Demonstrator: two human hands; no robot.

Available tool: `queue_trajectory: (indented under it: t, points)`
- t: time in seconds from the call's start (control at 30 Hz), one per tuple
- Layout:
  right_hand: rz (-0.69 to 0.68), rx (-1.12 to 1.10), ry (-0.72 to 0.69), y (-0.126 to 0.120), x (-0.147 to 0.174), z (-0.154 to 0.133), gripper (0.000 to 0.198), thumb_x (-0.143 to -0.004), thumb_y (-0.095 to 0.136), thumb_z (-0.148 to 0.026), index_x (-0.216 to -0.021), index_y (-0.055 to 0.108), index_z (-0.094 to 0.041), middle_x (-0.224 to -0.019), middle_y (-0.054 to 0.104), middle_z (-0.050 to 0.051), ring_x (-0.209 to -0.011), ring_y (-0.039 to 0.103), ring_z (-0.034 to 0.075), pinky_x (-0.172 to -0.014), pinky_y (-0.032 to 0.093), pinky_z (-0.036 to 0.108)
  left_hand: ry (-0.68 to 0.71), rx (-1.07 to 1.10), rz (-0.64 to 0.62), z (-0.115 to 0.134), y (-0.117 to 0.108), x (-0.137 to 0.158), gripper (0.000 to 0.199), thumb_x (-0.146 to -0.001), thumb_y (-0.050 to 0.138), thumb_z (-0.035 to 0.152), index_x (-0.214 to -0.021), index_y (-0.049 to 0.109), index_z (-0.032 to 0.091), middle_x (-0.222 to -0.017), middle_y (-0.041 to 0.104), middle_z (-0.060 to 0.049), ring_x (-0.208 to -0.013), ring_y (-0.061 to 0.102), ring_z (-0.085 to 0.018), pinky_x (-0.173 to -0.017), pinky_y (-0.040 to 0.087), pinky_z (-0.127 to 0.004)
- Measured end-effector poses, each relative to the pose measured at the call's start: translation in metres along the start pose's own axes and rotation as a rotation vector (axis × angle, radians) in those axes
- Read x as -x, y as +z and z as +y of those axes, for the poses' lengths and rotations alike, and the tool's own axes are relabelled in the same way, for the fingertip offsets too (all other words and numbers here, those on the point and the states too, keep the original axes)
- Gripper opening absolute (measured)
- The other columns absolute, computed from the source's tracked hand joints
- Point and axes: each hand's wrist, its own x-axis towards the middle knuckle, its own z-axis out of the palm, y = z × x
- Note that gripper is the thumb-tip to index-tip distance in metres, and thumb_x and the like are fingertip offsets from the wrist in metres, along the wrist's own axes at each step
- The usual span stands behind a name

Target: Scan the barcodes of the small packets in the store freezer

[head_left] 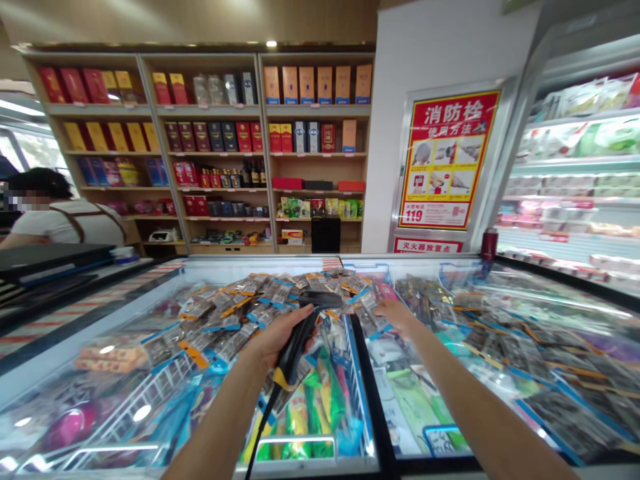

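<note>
My left hand is wrapped round the handle of a black and yellow barcode scanner, its head tilted towards the right and its cord hanging down. My right hand is at a small clear packet with blue edges, fingers drawn together at its side; the fingertips are small and partly hidden. Many similar packets with orange or blue edges, a pile of packets, lie on the glass lid to the left. Another spread of packets covers the lid to the right.
Under the glass of the chest freezer are bagged goods and white wire baskets. A dark red bottle stands at the back rim. Behind are shelves of boxes and a red wall sign. A person is at the far left.
</note>
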Motion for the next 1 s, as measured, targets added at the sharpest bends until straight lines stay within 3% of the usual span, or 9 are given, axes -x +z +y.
queue_trajectory:
  t: [0.2, 0.3, 0.57, 1.0]
  points:
    - [0.111, -0.439, 0.003, -0.047, -0.006, 0.023, 0.024, -0.056, 0.056, -0.015, -0.079, 0.062, -0.021, -0.067, 0.068, 0.000, -0.063, 0.063, 0.016, -0.060, 0.050, 0.028, -0.018, -0.089, -0.115, -0.013, 0.018, -0.016, 0.039, -0.065, 0.062, 0.049, -0.072, 0.055, 0.011, -0.058, 0.057, -0.002, -0.042, 0.051, -0.008, -0.040, 0.037, -0.018]
    - [0.155, -0.567, -0.024, -0.056, -0.012, 0.028, 0.017, -0.059, 0.057, -0.018, -0.076, 0.061, -0.022, -0.068, 0.068, 0.000, -0.065, 0.064, 0.016, -0.061, 0.050, 0.026, -0.019, -0.141, -0.139, -0.016, 0.033, -0.016, 0.041, -0.060, 0.065, 0.050, -0.071, 0.055, 0.011, -0.058, 0.057, -0.001, -0.042, 0.050, -0.008, -0.040, 0.036, -0.019]
    - [0.250, -0.735, -0.152, -0.052, -0.014, 0.022, 0.012, -0.061, 0.059, -0.022, -0.073, 0.061, -0.022, -0.070, 0.068, 0.000, -0.067, 0.063, 0.017, -0.064, 0.050, 0.030, -0.052, -0.134, -0.232, -0.024, 0.066, -0.017, 0.042, -0.057, 0.066, 0.050, -0.069, 0.054, 0.012, -0.059, 0.056, 0.000, -0.041, 0.050, -0.007, -0.040, 0.035, -0.020]
    - [0.309, -0.724, -0.168, -0.044, -0.005, 0.013, 0.013, -0.057, 0.062, -0.024, -0.070, 0.059, -0.020, -0.056, 0.061, -0.004, -0.051, 0.056, 0.011, -0.048, 0.043, 0.022, -0.078, -0.008, -0.218, -0.024, 0.064, -0.019, 0.037, -0.060, 0.067, 0.046, -0.071, 0.056, 0.012, -0.056, 0.055, 0.001, -0.041, 0.050, -0.007, -0.040, 0.038, -0.017]
